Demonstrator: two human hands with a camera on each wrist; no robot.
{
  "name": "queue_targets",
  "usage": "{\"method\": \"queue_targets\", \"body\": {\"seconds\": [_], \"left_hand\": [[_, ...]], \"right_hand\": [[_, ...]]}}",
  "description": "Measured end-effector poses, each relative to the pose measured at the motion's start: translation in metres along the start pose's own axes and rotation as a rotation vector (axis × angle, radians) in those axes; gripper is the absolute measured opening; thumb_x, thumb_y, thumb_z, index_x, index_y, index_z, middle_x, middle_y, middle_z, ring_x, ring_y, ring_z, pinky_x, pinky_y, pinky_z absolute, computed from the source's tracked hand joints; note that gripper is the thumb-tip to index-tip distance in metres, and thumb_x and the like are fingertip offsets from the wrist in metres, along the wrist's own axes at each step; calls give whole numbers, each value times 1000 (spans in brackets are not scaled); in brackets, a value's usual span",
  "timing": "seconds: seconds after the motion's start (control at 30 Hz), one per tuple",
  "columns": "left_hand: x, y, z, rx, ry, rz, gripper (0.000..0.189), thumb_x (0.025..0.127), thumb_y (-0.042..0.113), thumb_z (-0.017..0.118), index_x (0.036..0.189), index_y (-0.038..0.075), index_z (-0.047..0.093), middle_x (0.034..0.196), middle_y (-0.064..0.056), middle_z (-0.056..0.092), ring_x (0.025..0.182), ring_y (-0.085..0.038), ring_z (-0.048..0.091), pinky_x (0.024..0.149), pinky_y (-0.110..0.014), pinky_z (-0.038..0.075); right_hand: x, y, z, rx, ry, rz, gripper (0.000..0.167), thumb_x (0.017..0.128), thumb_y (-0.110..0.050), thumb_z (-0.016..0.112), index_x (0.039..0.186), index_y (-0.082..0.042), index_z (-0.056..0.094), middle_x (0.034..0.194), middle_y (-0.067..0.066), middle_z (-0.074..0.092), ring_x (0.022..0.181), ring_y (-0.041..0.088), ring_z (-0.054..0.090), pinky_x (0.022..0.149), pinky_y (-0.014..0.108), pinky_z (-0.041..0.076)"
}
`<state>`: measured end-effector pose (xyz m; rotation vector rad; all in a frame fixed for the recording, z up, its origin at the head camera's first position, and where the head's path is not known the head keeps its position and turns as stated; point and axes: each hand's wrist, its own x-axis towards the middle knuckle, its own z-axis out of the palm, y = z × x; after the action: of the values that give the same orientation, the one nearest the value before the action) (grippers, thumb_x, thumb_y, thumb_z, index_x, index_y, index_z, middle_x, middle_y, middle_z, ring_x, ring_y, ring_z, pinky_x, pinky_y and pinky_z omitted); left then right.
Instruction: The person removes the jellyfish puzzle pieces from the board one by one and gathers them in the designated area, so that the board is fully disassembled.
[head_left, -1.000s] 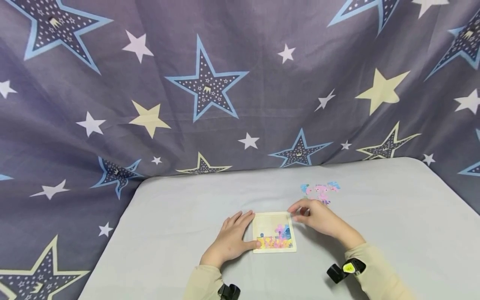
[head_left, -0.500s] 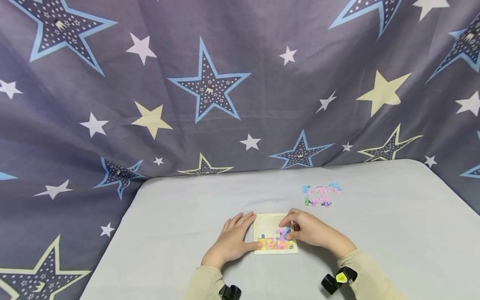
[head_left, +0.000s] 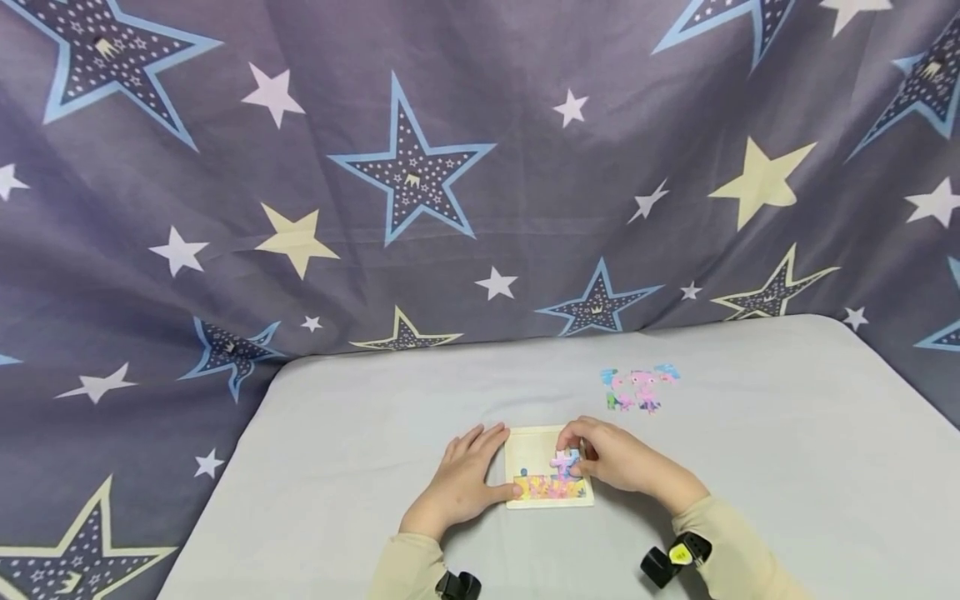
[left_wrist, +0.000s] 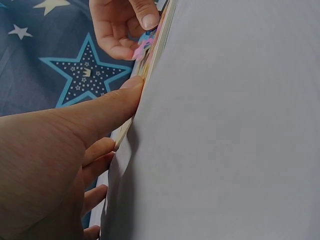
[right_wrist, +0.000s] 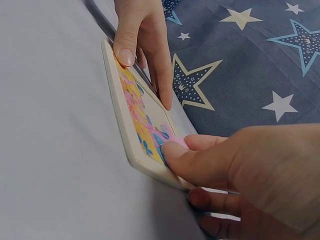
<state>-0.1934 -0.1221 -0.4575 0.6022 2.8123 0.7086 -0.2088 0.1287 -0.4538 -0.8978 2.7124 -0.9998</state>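
A small pale wooden puzzle tray lies on the table in front of me. Along its near side runs a row of fitted yellow and pink jigsaw pieces. My left hand rests at the tray's left, thumb pressing the near left corner and fingers stretched along the side. Over the right part, my right hand pinches a pink and blue jigsaw piece between thumb and fingers. The left wrist view shows this pink piece at the fingertips, and its lower part is partly hidden by the thumb.
Several loose jigsaw pieces, pink, blue and green, lie grouped behind the right hand. A pale cloth covers the table. A dark curtain with stars hangs behind it. Each wrist wears a black camera.
My right hand has moved from the tray's far right corner inward and toward me, and now pinches the pink and blue jigsaw piece. The left hand stays in place.
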Motion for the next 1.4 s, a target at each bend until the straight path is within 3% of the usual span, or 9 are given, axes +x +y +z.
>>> {"method": "queue_targets", "body": {"seconds": [0.37,0.77,1.2,1.4], "left_hand": [[-1,0,0,-3,6,0,79,77,49,64,142,16,33,148,0,29,138,-28,18,111,-52,10],[-2,-1,0,-8,8,8,79,78,50,64,142,16,32,148,0,29,138,-29,17,112,-50,10],[-2,-3,1,0,1,1,79,78,50,63,142,16,32,149,0,28,138,-28,17,112,-50,10],[-2,-1,-1,0,5,8,79,78,50,63,142,16,32,149,0,28,138,-28,17,112,-49,10]], "right_hand": [[1,-3,0,38,-42,35,30,78,-12,69,105,-19,59,80,-5,53,65,5,45,58,21,41],[3,-4,-2,57,-71,34,12,79,-6,67,89,-12,64,80,-6,60,67,3,49,60,20,44],[1,1,-6,89,-56,33,12,81,-9,66,92,-14,63,78,-7,60,61,2,45,55,19,42],[-1,7,-18,41,10,63,15,81,-10,66,94,-16,63,80,-8,60,61,4,44,55,19,42]]}}
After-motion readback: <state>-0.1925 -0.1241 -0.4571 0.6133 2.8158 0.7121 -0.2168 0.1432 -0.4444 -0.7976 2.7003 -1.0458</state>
